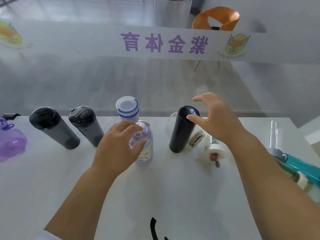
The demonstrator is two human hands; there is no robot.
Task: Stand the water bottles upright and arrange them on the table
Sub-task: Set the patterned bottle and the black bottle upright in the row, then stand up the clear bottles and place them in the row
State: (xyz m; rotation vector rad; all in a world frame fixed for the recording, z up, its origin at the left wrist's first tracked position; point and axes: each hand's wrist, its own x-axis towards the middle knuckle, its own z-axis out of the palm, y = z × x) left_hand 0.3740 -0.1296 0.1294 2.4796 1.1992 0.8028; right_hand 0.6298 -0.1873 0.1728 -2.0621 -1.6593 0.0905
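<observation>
Head view | left hand (119, 144) is curled round the lilac bottle (144, 153), stood upright under its fingers | right hand (216, 118) is spread open, nothing held, thumb at the lid of the upright black bottle (181, 134) | step judged: setting bottles upright | next: the white bottle (208, 151), lying below the right wrist, needs standing.

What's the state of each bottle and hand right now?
Left dark bottle: upright.
Second dark bottle: upright.
White-blue bottle: upright.
Lilac bottle: upright, gripped by left hand.
Black bottle: upright, open right hand thumb at its lid.
White bottle: lying down.
Teal bottle: lying down.
</observation>
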